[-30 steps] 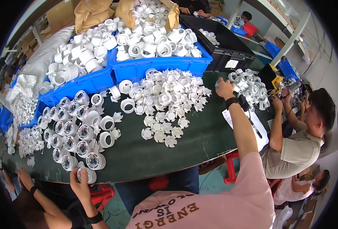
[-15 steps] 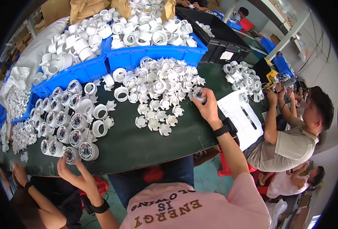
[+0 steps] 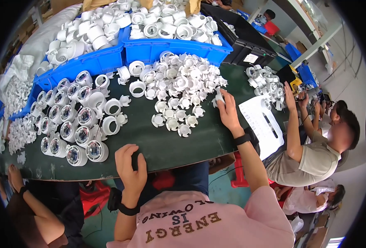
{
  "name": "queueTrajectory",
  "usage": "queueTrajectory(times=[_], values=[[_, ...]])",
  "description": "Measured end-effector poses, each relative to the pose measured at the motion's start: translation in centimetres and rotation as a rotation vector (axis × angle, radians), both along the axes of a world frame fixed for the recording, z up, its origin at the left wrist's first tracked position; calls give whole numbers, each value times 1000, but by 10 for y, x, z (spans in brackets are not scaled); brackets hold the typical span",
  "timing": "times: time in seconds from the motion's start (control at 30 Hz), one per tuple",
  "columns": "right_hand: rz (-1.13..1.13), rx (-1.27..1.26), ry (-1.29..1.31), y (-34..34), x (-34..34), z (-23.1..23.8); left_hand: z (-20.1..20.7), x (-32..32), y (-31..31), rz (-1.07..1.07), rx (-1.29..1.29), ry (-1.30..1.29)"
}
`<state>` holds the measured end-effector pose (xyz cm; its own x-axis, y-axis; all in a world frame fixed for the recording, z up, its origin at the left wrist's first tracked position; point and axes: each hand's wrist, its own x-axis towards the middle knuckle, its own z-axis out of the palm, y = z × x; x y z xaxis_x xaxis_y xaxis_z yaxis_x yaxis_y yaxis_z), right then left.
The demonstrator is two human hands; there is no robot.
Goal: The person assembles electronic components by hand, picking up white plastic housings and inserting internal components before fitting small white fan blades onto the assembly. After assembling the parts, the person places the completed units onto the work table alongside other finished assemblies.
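My right hand (image 3: 229,111) is closed on a small white plastic cap (image 3: 218,97), just right of a heap of white flanged caps (image 3: 183,80). The fingers partly hide the piece. My left hand (image 3: 131,168) is at the table's near edge, its fingers loosely bent and apart, with nothing in it. To its left, rows of round white housings (image 3: 84,135) stand with dark circuit parts showing in their tops. The nearest housing (image 3: 96,151) is a short way from my left fingers. Empty white rings (image 3: 110,125) lie beside those rows.
Blue bins (image 3: 177,48) full of white cylinders line the back, beside a black crate (image 3: 243,46). At the right are a paper sheet with a pen (image 3: 269,126) and more white parts (image 3: 267,84). A co-worker (image 3: 315,153) sits there; another person's arm (image 3: 34,206) is at the left.
My left hand has left the front housing and moved right to the table edge. My right hand, earlier around a round housing-like piece, now holds a white cap. The whole view has shifted slightly.
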<state>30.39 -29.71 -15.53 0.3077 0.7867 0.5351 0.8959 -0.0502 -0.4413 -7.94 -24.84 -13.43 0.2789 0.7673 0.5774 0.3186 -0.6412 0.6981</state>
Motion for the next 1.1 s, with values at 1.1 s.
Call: queueTrajectory(times=[1.1], values=[[-25,1,-60,2,-42,38,21,-2,-18,-173,-350,-158]])
